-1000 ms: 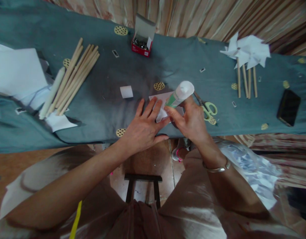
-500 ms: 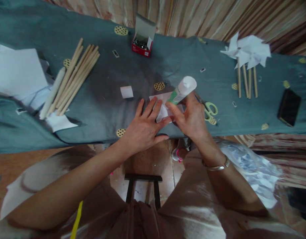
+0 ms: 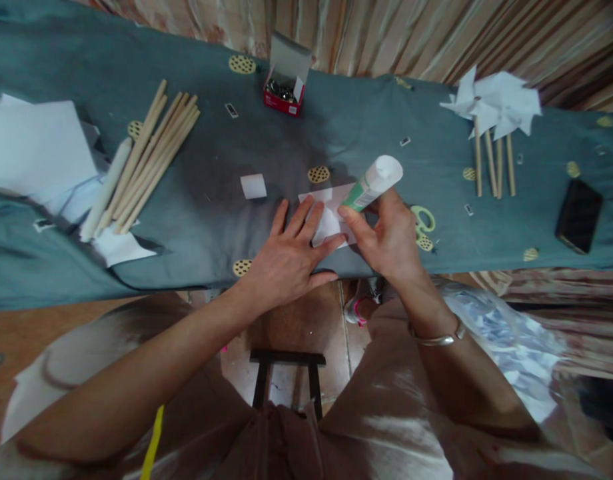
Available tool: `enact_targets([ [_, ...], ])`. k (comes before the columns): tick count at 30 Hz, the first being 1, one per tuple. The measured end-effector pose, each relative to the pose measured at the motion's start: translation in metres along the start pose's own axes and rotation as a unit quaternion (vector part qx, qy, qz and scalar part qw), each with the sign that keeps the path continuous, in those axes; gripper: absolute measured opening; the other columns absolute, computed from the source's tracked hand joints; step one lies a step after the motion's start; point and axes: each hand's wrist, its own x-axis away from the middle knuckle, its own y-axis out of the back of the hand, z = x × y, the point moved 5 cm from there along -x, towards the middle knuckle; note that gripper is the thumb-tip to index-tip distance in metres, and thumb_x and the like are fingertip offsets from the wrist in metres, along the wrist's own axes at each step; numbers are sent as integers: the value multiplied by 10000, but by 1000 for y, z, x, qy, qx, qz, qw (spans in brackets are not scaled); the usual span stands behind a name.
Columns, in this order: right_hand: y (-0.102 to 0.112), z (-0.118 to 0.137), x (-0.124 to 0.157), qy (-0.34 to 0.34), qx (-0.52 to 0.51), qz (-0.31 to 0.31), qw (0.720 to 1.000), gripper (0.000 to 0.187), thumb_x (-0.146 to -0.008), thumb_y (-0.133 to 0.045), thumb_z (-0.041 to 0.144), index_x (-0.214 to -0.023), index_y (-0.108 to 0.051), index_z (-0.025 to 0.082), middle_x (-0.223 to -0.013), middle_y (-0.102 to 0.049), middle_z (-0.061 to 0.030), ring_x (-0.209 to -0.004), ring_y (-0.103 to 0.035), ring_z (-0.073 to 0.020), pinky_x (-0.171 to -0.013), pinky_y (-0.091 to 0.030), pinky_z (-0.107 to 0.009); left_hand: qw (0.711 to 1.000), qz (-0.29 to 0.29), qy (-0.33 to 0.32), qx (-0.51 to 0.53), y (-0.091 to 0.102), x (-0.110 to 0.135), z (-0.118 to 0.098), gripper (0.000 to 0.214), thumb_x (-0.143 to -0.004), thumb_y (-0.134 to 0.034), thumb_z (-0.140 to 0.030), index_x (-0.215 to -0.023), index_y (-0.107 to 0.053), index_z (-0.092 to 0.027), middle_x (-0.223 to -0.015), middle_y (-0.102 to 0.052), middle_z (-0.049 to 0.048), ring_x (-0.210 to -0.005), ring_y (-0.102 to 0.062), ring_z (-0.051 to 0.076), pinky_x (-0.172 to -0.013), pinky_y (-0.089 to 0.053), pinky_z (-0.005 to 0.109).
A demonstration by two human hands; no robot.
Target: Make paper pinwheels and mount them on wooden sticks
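Note:
My left hand [image 3: 286,250] lies flat with fingers spread, pressing down a white paper square [image 3: 326,203] near the front edge of the teal cloth. My right hand [image 3: 391,237] is closed around a green and white glue tube [image 3: 375,183], tilted with its lower end on the paper and its white end pointing up and right. Yellow-handled scissors [image 3: 422,223] lie just right of that hand, partly hidden by it.
A small white paper piece [image 3: 253,186] lies left of the hands. Several wooden sticks [image 3: 151,160] and white sheets [image 3: 31,150] sit at left. A red box of pins [image 3: 284,93] stands at the back. Paper pinwheels on sticks [image 3: 494,110] and a black phone [image 3: 579,215] lie at right.
My right hand has shifted slightly right and the glue tube has leaned further over to the right. My left hand has stayed flat on the paper.

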Motion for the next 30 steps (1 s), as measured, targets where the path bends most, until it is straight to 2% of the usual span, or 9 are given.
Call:
enact_targets([
  [9,2,1,3,10,-11,-19,1000,331,-890,-580,532,-1011,-567,225,-872,-694,-68,-836,-672,-264,-787,-548,-436,1000,2,1,-2,-1,-1,0,658,-861,-620,-577,-1432,-466,-289,-1573,-341,174,-1459,-275,440,-1143,-195,685],
  [18,3,4,7,7,-8,-35,999,310,-877,-610,494,-1011,-589,216,-904,-691,-63,-845,-654,-251,-780,-527,-409,1000,-7,0,13,-2,0,0,643,-863,-623,-572,-1417,-493,-273,-1588,-322,173,-1472,-251,432,-1158,-160,682],
  [24,1,6,7,-16,-36,-8,999,329,-864,-625,478,-1060,-589,216,-900,-693,-55,-825,-652,-243,-768,-517,-389,1000,-6,-1,9,-2,-1,0,655,-849,-643,-567,-1408,-510,-255,-1584,-321,197,-1465,-258,448,-1152,-165,690],
  [30,-1,7,5,-31,-33,7,999,325,-827,-668,471,-1016,-599,216,-819,-680,-43,-773,-644,-238,-755,-505,-383,1000,-2,-4,1,-2,0,1,615,-857,-628,-573,-1375,-548,-252,-1582,-317,209,-1461,-257,466,-1138,-178,704],
])
